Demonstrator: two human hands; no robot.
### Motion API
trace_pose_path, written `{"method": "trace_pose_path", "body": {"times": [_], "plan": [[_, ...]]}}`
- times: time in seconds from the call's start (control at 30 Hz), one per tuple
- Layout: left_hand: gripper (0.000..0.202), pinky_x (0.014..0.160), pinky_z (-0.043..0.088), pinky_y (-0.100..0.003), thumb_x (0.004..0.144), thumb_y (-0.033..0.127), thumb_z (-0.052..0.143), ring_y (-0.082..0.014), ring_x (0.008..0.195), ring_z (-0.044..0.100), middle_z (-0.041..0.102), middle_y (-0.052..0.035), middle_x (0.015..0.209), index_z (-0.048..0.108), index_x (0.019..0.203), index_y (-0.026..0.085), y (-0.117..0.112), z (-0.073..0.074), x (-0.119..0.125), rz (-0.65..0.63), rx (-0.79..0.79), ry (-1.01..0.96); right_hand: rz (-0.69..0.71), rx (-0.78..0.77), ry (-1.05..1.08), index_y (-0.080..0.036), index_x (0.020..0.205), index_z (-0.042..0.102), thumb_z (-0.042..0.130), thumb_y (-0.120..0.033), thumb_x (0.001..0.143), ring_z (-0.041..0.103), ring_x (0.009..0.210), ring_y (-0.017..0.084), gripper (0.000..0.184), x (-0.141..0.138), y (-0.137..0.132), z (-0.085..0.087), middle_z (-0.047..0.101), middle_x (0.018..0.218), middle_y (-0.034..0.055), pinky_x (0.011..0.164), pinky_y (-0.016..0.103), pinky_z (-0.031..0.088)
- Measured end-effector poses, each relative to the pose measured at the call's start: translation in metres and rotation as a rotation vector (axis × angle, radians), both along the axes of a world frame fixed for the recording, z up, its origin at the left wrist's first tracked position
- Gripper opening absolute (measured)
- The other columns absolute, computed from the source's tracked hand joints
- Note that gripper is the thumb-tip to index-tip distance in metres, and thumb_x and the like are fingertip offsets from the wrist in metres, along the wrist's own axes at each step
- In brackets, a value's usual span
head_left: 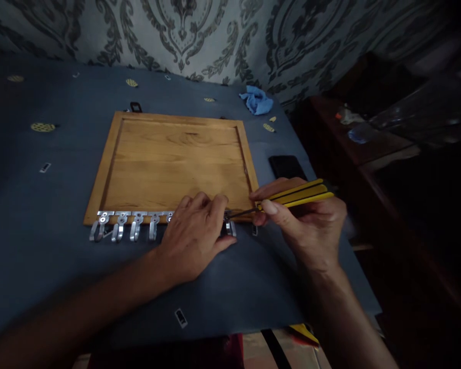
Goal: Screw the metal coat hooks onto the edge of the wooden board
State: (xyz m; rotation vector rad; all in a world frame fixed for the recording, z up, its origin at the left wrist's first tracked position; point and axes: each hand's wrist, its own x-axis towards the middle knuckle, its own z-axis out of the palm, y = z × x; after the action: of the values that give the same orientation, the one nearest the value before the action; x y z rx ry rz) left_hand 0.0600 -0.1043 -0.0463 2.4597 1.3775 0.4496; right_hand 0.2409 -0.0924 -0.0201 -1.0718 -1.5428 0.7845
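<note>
A square wooden board [172, 164] lies on a blue cloth. Along its near edge runs a metal hook rail [126, 221] with several silver hooks. My left hand [194, 236] rests flat over the right part of the rail, fingers spread and pressing down. My right hand [299, 220] grips a yellow-and-black screwdriver [295, 196]. Its dark shaft points left, and the tip meets the rail by my left fingertips. The rail's right end is partly hidden under my left hand.
The blue cloth [54, 205] covers the table and carries small scattered labels. A crumpled blue rag [258, 100] lies at the back right. A black phone [288, 166] sits right of the board. Dark furniture [369, 148] stands beyond the table's right edge.
</note>
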Motion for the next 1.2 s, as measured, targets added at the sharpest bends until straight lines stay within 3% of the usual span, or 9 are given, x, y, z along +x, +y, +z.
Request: {"method": "trace_pose_path", "body": {"times": [0.13, 0.2, 0.4, 0.5, 0.83, 1.0, 1.2], "plan": [[0.047, 0.086, 0.048, -0.041, 0.083, 0.038, 0.080, -0.0285, 0.102, 0.061, 0.066, -0.0065, 0.099, 0.049, 0.112, 0.018, 0.000, 0.002, 0.000, -0.008, -0.006, 0.002, 0.021, -0.091, 0.104, -0.026, 0.086, 0.077, 0.083, -0.033, 0.079, 0.065, 0.047, 0.011, 0.011, 0.002, -0.002, -0.003, 0.076, 0.083, -0.0006, 0.044, 0.024, 0.056], [0.046, 0.086, 0.047, -0.041, 0.083, 0.037, 0.080, -0.0282, 0.102, 0.061, 0.066, -0.0063, 0.099, 0.049, 0.111, 0.018, 0.000, 0.002, 0.000, -0.008, -0.012, 0.001, 0.041, -0.128, 0.140, -0.027, 0.098, 0.076, 0.084, -0.032, 0.078, 0.065, 0.045, 0.011, 0.023, 0.004, -0.002, -0.004, 0.078, 0.086, -0.0004, 0.043, 0.024, 0.056], [0.045, 0.087, 0.047, -0.041, 0.082, 0.037, 0.080, -0.0274, 0.101, 0.061, 0.066, -0.0055, 0.100, 0.048, 0.108, 0.020, 0.000, 0.000, 0.000, 0.004, -0.009, -0.016, 0.137, -0.149, 0.114, -0.026, 0.088, 0.078, 0.080, -0.038, 0.082, 0.068, 0.051, 0.013, 0.014, 0.007, -0.001, -0.001, 0.076, 0.077, 0.0003, 0.048, 0.025, 0.059], [0.045, 0.087, 0.048, -0.041, 0.082, 0.037, 0.080, -0.0275, 0.102, 0.061, 0.066, -0.0051, 0.099, 0.048, 0.109, 0.021, 0.000, 0.000, 0.000, 0.009, -0.017, -0.014, 0.169, -0.154, 0.119, -0.025, 0.092, 0.079, 0.074, -0.040, 0.087, 0.070, 0.057, 0.014, 0.016, 0.011, -0.001, -0.002, 0.077, 0.087, 0.0025, 0.053, 0.027, 0.062], [0.047, 0.085, 0.048, -0.040, 0.082, 0.038, 0.080, -0.0274, 0.102, 0.062, 0.067, -0.0053, 0.099, 0.048, 0.111, 0.020, 0.000, -0.002, 0.000, 0.004, 0.017, -0.007, 0.127, -0.083, 0.077, -0.024, 0.076, 0.077, 0.082, -0.035, 0.079, 0.066, 0.053, 0.014, 0.012, 0.007, -0.001, -0.003, 0.076, 0.081, 0.0019, 0.042, 0.026, 0.054], [0.050, 0.087, 0.048, -0.040, 0.081, 0.039, 0.081, -0.0274, 0.103, 0.063, 0.067, -0.0045, 0.098, 0.048, 0.114, 0.021, -0.001, -0.002, 0.000, 0.015, 0.017, -0.021, 0.073, -0.012, 0.030, -0.024, 0.075, 0.074, 0.086, -0.040, 0.073, 0.062, 0.055, 0.015, 0.020, 0.003, -0.001, -0.005, 0.071, 0.070, 0.0002, 0.040, 0.027, 0.049], [0.048, 0.087, 0.047, -0.040, 0.081, 0.037, 0.081, -0.0272, 0.103, 0.063, 0.067, -0.0040, 0.097, 0.048, 0.112, 0.021, 0.000, -0.001, 0.001, 0.011, -0.001, -0.017, 0.054, 0.058, -0.036, -0.024, 0.071, 0.069, 0.087, -0.040, 0.072, 0.062, 0.059, 0.016, 0.024, 0.001, 0.000, -0.008, 0.070, 0.070, -0.0015, 0.050, 0.030, 0.050]]}}
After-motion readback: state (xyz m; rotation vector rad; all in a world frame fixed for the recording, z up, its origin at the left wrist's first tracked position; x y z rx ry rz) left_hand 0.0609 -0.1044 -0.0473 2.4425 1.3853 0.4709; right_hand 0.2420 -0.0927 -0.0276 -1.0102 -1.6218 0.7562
